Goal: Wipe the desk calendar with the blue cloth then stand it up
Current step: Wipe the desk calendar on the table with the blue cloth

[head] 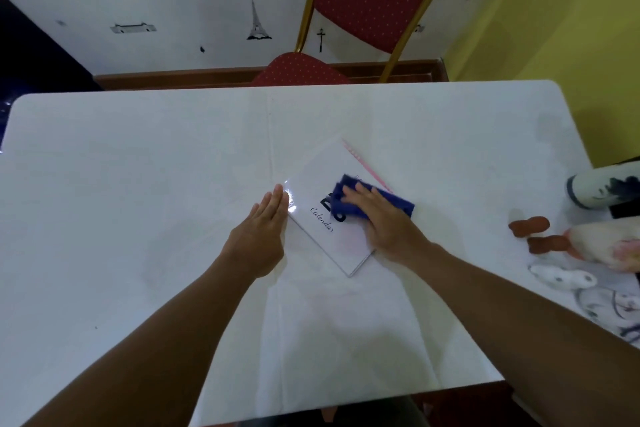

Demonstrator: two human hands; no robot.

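Observation:
The white desk calendar [322,184] lies flat and turned at an angle in the middle of the white table [138,184], with a pink binding along its far right edge and the word "Calendar" on its cover. My right hand [384,222] presses the blue cloth [349,199] flat onto the cover, fingers spread over it. My left hand [263,229] rests flat with fingers together, its fingertips touching the calendar's left corner.
A red chair with a gold frame [346,28] stands behind the table's far edge. At the right edge lie a stuffed toy with brown feet [588,243], a white patterned cylinder [602,187] and a small white toy [564,277].

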